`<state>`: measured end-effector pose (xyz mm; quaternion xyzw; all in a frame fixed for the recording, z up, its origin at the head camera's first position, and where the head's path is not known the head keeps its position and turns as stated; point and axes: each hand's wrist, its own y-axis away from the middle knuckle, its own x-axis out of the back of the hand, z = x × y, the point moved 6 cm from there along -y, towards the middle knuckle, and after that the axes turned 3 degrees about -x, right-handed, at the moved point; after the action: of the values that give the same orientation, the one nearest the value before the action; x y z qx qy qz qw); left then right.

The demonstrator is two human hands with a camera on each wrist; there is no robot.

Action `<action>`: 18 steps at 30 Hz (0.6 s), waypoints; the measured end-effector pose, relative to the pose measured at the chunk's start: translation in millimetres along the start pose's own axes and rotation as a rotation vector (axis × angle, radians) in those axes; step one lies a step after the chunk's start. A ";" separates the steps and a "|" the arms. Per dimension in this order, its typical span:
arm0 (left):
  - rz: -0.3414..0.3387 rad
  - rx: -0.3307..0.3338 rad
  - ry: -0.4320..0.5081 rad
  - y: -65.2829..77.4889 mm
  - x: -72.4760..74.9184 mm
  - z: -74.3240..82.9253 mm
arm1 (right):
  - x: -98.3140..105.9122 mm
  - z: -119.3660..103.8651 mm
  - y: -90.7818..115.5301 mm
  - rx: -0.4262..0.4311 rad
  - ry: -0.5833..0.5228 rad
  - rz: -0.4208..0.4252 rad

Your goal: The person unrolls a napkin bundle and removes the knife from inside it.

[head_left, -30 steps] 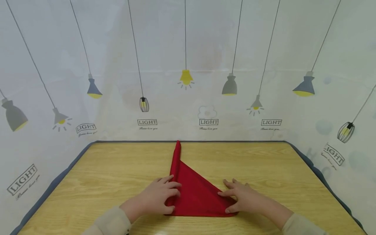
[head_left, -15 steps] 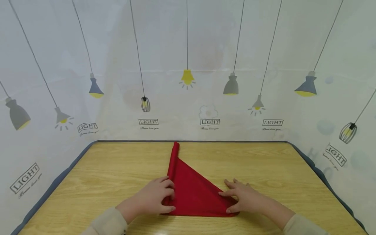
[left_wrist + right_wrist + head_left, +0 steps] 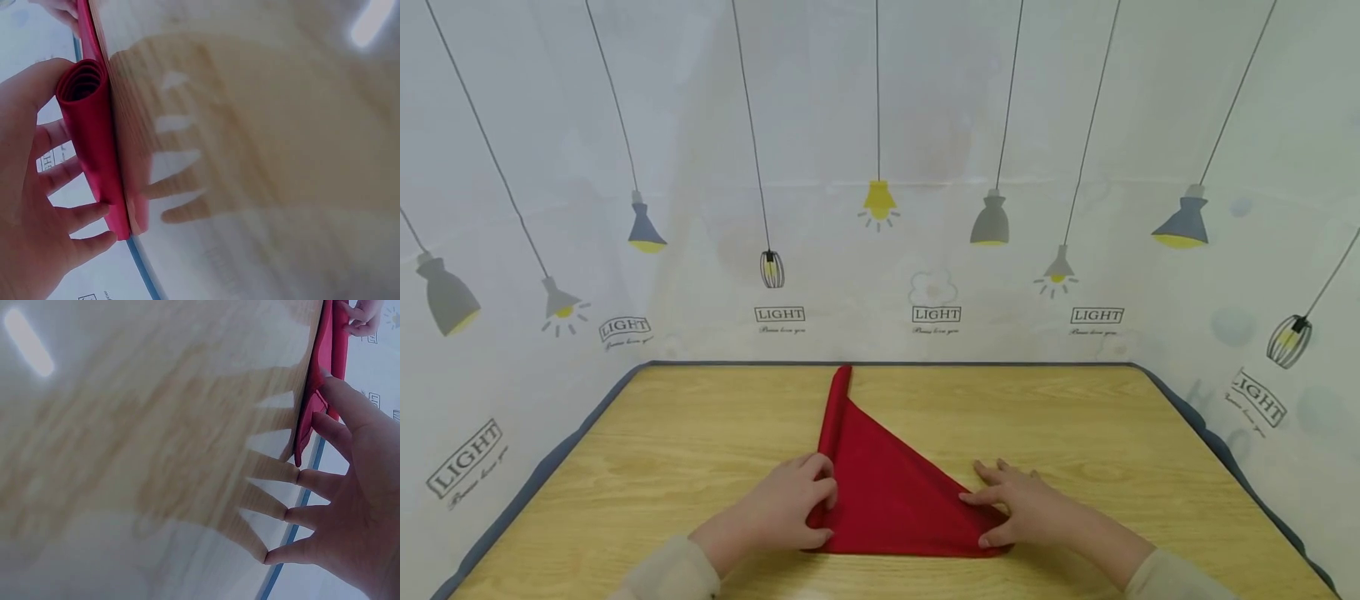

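A red cloth (image 3: 895, 483) lies on the wooden table in front of me, its flat part a triangle tapering toward the right. Along its left side the cloth is wound into a roll (image 3: 833, 421) that runs away from me. My left hand (image 3: 786, 504) holds the near part of this roll, thumb near its end and fingers along its far side. In the left wrist view the spiral layers show at the roll's end (image 3: 84, 81). At the cloth's right corner, my right hand (image 3: 1033, 507) rests with spread fingers; thumb and index touch the cloth, other fingertips the table.
The wooden table (image 3: 647, 450) reflects the hands and a bright lamp. Blue edging (image 3: 550, 462) runs along its sides and back. Behind it stands a pale wall covering (image 3: 820, 150) printed with hanging lamps.
My left hand and the roll have moved a little to the left, and the flat part of the cloth has grown wider. The right hand stays at its corner.
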<state>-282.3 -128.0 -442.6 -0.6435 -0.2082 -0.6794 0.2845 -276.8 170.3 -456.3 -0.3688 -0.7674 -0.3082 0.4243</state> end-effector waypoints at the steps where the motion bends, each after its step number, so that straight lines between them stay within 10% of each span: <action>1: 0.004 -0.001 -0.001 0.8 0.0 -0.7 | -0.3 0.3 0.1 -0.001 -0.002 -0.001; 18: -0.073 -0.021 -0.005 9.8 4.9 -8.5 | -0.5 -0.1 0.5 -0.019 -0.008 -0.010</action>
<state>-282.3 -141.4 -439.3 -0.6401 -0.2253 -0.6899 0.2521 -276.1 170.4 -456.6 -0.3700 -0.7679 -0.3164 0.4163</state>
